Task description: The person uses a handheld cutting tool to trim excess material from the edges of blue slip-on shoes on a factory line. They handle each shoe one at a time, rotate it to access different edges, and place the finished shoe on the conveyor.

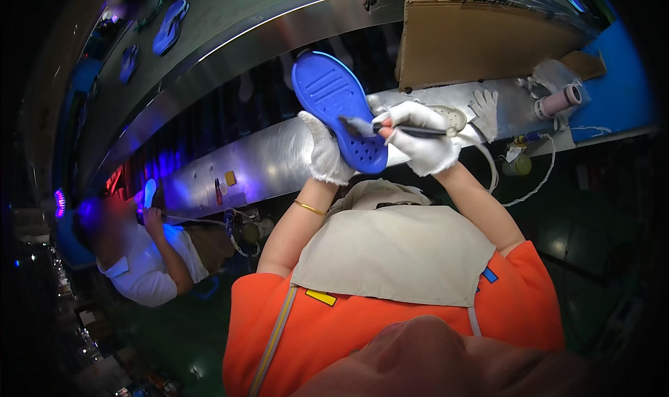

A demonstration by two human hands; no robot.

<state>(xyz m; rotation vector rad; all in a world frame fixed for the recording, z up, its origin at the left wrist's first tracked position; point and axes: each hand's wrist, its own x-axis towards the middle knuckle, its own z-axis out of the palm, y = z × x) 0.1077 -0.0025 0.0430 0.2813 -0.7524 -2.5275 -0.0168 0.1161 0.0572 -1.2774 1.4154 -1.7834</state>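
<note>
Gripping 1 blue sole (326, 87), upper centre of frame, in left hand (323, 150); clasping 1 brush (418, 131) in right hand (422, 146). Apparently brushing surface; probably needing even strokes toward toe end next.

Blue shoe (327, 87), held up, tilted w/ ridged end upper L, round holes at lower R end. Brush (418, 131): blk handle approx. horiz., grey bristles over shoe's narrow mid.

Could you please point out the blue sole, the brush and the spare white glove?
Blue sole (340, 108): head view, on its middle.
Brush (419, 130): head view, on its dark handle.
Spare white glove (486, 115): head view, just below its fingers.
</note>
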